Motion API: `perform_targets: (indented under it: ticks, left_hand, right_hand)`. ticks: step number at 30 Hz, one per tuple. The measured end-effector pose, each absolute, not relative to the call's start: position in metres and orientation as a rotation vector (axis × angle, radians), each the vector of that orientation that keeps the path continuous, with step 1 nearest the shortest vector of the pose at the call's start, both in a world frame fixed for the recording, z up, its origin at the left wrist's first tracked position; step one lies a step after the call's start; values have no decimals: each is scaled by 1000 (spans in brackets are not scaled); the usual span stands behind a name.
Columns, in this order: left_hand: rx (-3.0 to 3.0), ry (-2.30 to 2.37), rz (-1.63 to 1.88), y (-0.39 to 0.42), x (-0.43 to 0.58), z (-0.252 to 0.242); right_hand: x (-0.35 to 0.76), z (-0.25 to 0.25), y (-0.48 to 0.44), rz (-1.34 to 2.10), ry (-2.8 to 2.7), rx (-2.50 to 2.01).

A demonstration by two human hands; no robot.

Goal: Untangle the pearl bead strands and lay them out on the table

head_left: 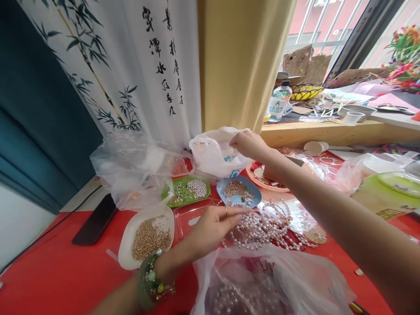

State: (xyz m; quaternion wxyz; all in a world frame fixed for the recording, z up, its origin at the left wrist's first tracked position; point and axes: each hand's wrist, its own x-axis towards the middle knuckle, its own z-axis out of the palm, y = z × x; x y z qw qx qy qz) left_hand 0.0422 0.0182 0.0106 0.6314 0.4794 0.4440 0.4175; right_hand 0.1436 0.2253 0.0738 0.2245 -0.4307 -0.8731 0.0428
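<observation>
My left hand (215, 225), wearing a ring, reaches into a heap of pinkish pearl bead strands (262, 225); its fingers and thumb close on some of them. At the rim of a white plastic bag (210, 151), my right hand (248, 145) is closed, gripping the bag's edge; its fingertips are partly hidden. Between the hands sit a blue tray (254, 194) of gold-toned beads and a green tray (183, 202) with pearly and gold beads. Near my left wrist stands a cream tray (124, 251) of small gold beads. A clear plastic tray (183, 227) lies beside it.
In front, another plastic bag (275, 271) holds more bead strands. A crumpled clear bag (131, 170) and a black phone (95, 221) lie left. A pink tray (282, 188) is under my right forearm. To the right stands a green-lidded tub (387, 192); a bottle (280, 103) is on the sill.
</observation>
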Motion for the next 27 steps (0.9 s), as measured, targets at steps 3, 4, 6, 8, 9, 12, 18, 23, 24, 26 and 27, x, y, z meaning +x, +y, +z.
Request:
perform_targets:
  ticks: [3,4,6,8,9,12,18,23,24,26,27]
  left_hand:
    - [1022,1025,944,20,42,11]
    - [992,1021,939,20,42,11]
    - [945,1011,939,21,43,12]
    - [921,1009,948,21,43,13]
    - [916,1012,952,20,43,13]
    - [909,1022,961,19,43,13]
    - [890,997,1026,20,41,16]
    - [847,996,1108,21,37,19]
    - [830,995,1122,21,37,19]
    - [798,986,1143,20,37,18]
    - [785,978,1149,20,37,18]
  right_hand:
    - [149,80,222,-66,-2531,-1223]
    - [150,82,221,-104,-2574,-1216]
    - [151,85,219,-149,-2659,-1187]
    - [152,89,219,-185,-2705,-1187]
    - [152,90,219,-206,-2705,-1205]
    - [157,97,219,-273,-2660,-1242]
    - [182,108,195,-308,-2557,-1026]
    - [211,84,136,257,-2163,-1193]
    - [217,75,124,485,-2176,-1207]
    - [225,56,104,906,-2159,-1146]
    - [228,47,97,1072,-2150,-1126]
